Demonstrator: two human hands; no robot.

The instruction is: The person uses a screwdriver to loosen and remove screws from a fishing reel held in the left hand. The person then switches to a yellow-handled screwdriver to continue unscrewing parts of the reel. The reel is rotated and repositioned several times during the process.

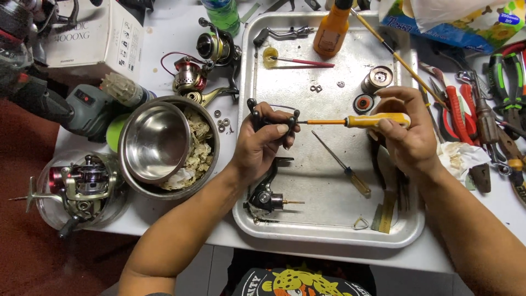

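White table (181, 230): metal tray (329, 233), steel bowls (164, 145), pliers (507, 82), white box (98, 38), fishing reels (211, 63).

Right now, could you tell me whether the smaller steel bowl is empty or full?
Empty: the smaller steel bowl shows only bare shiny metal inside, nested in a larger bowl.

Yellow-handled screwdriver (378, 120), black reel part (272, 118), silver tray (329, 230) (orange bottle (331, 33) too)

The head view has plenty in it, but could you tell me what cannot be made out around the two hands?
- Black reel part: mostly hidden inside left hand.
- Yellow-handled screwdriver: handle end covered by right hand; tip contact too small to see.
- Pliers: cut off by right edge.
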